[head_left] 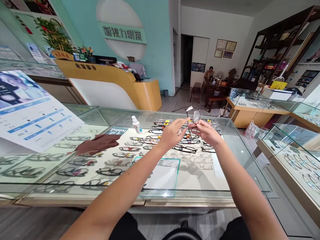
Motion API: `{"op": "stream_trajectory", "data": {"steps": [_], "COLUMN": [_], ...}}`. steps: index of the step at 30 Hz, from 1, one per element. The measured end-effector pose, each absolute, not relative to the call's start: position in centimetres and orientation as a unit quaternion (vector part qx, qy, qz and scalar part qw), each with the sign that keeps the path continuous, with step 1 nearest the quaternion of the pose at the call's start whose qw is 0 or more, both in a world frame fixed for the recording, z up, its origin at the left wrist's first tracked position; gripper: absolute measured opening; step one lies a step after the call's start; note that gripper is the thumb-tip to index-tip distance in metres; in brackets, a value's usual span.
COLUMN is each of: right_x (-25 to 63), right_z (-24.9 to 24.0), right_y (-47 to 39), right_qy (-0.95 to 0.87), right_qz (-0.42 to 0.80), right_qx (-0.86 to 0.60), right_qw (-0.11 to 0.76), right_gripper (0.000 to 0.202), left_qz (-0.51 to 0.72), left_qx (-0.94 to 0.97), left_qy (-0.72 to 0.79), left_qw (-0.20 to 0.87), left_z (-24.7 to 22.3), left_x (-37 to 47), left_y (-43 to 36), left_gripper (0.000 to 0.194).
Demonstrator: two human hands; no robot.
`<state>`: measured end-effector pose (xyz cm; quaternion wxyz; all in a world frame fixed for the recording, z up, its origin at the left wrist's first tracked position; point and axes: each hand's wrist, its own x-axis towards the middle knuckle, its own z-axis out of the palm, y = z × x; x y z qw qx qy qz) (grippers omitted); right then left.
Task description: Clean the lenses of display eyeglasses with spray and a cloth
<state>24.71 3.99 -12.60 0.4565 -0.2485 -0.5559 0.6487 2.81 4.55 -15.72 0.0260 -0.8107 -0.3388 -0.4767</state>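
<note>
Both my hands are raised above the glass display counter [200, 188], around one pair of glasses [196, 116]. My right hand [206, 131] pinches the frame near its lenses. On the other side, my left hand [173, 132] has its fingers at a temple, which carries a small white tag [189, 108]. Rows of glasses [185, 148] lie beneath and beyond the hands. A white bottle [136, 125] stands upright on the counter, left of my left hand. Farther left lies a crumpled brown cloth [97, 144].
A printed calendar card [32, 116] stands at the left. Behind the counter are a wooden reception desk [147, 93] and a dark table, where a person [210, 75] sits. More glass display cases [260, 110] are at the right. A teal-edged tray [161, 176] lies near the front edge.
</note>
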Motion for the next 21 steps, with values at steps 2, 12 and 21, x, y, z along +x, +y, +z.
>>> {"op": "stream_trajectory", "data": {"steps": [2, 12, 21], "right_x": [24.7, 24.9, 25.9], "right_z": [-12.7, -12.5, -12.5], "right_y": [3.9, 4.3, 5.2], "right_qy": [-0.559, -0.498, -0.428], "right_qz": [0.656, 0.647, 0.655], "right_qx": [-0.245, -0.184, -0.174], "right_qw": [0.444, 0.547, 0.598], "right_gripper": [0.044, 0.038, 0.032], "left_qz": [-0.468, -0.463, -0.518], "left_qx": [-0.809, -0.77, -0.718], "left_qy": [-0.354, -0.439, -0.449], "left_qw": [0.034, -0.016, -0.123], "left_z": [-15.8, -15.9, -16.0], "left_x": [2.8, 2.3, 2.8], "left_y": [4.6, 4.9, 5.4], "left_gripper": [0.043, 0.033, 0.056]}}
